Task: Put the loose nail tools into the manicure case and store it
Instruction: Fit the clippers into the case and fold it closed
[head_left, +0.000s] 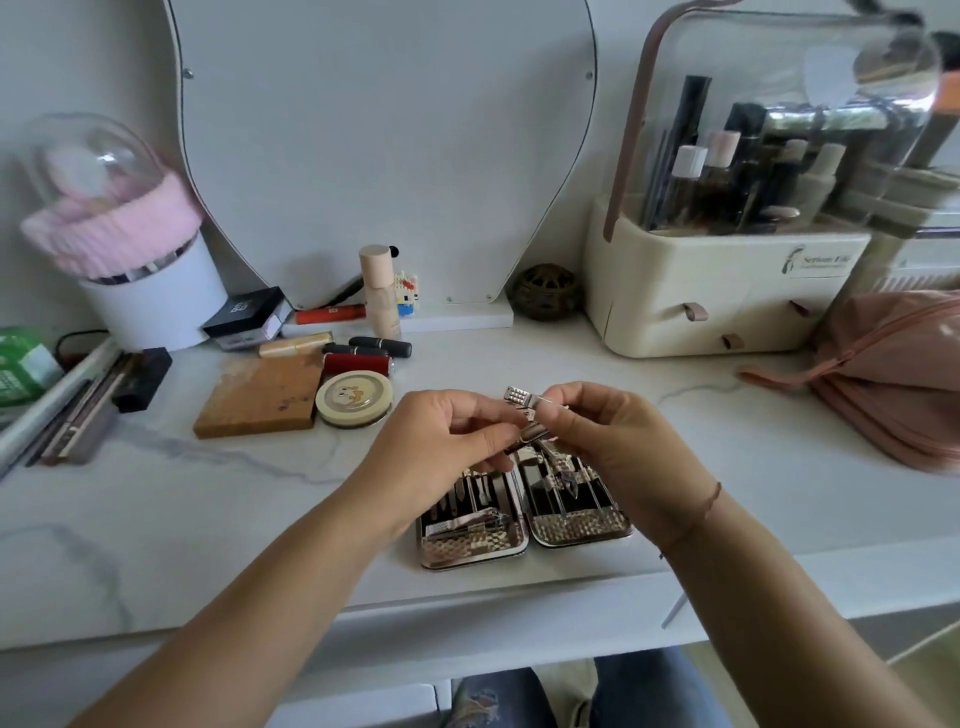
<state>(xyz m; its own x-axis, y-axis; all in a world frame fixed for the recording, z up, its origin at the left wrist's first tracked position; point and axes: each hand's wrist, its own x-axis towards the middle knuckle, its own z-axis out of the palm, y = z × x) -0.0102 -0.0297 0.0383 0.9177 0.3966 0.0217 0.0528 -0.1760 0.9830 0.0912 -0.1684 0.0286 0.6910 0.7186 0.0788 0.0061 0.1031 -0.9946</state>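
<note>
Your manicure case lies open on the table, tools strapped in both halves; above it your left hand and right hand both pinch a nail clipper, fingers closed on it.

Both hands raised just above open manicure case on white marbled table. Left hand and right hand pinching a metal nail clipper together, textured lever end up. Case lying flat, two halves, tools strapped inside; exact tools unclear. Thin band on right wrist. Left of hands: round tin, wooden block, lipsticks. Behind: foundation bottle, white tub with pink cloth. Right: cream cosmetic organizer, pink pouch.
</note>
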